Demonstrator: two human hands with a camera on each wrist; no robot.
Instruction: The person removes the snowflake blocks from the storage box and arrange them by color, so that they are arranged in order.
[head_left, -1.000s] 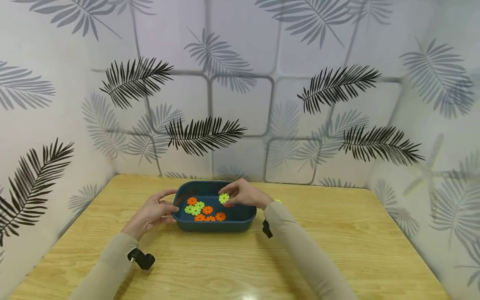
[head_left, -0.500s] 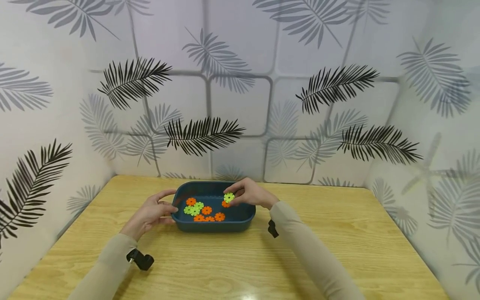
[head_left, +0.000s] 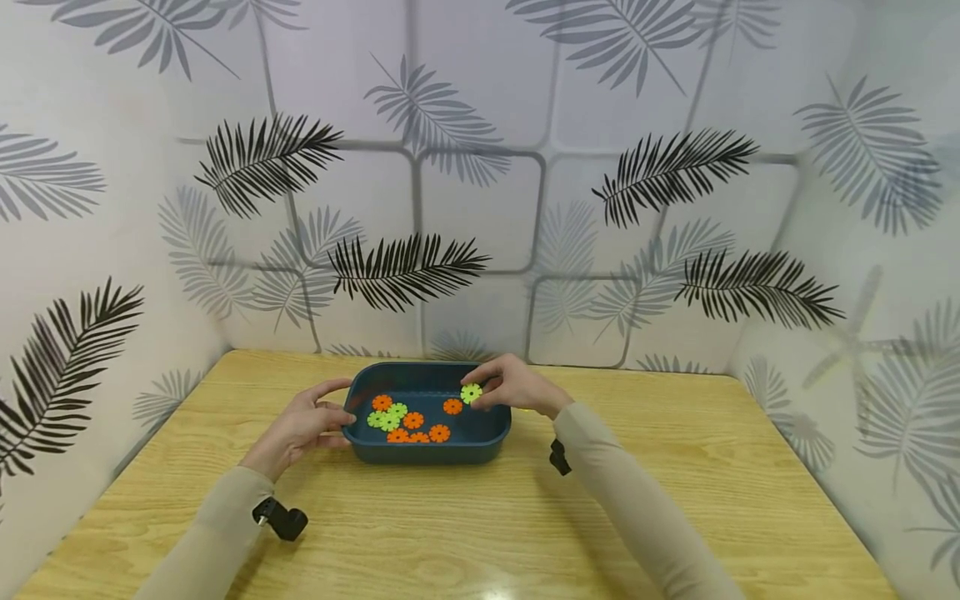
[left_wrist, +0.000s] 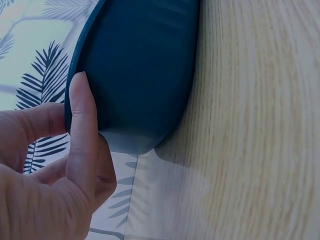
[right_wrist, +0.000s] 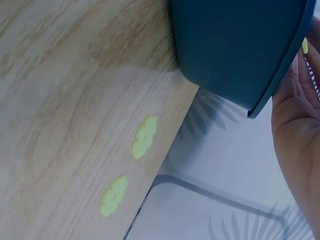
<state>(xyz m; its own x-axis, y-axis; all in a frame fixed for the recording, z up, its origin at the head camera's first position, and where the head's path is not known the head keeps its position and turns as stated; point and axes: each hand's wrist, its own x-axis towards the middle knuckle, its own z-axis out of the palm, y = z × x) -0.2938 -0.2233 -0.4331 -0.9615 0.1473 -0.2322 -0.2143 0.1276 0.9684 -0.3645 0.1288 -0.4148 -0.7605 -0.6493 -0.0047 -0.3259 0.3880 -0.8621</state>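
A dark blue tub (head_left: 427, 454) stands on the table near the back wall. My left hand (head_left: 300, 427) grips its left end, with the thumb (left_wrist: 82, 115) along the outer wall by the rim and other fingers behind. Over the tub's right end, my right hand (head_left: 517, 387) pinches a yellow-green notched disc (head_left: 471, 393) between thumb and fingers. Inside the tub lie several orange notched discs (head_left: 412, 421) and a cluster of yellow-green ones (head_left: 388, 421) at the left. A single orange disc (head_left: 452, 407) lies near the held one. In the right wrist view, the right fingers are mostly cut off.
On the wooden table (head_left: 450, 533), two yellow-green discs (right_wrist: 144, 136) lie beside the tub's right end, close to the table's back edge. From the head they are mostly hidden behind my right wrist. A leaf-patterned wall (head_left: 480, 317) rises behind the table.
My right hand has moved right with the yellow-green disc, toward the tub's right end. The orange disc beneath it has come into full view. My left hand keeps its grip on the tub.
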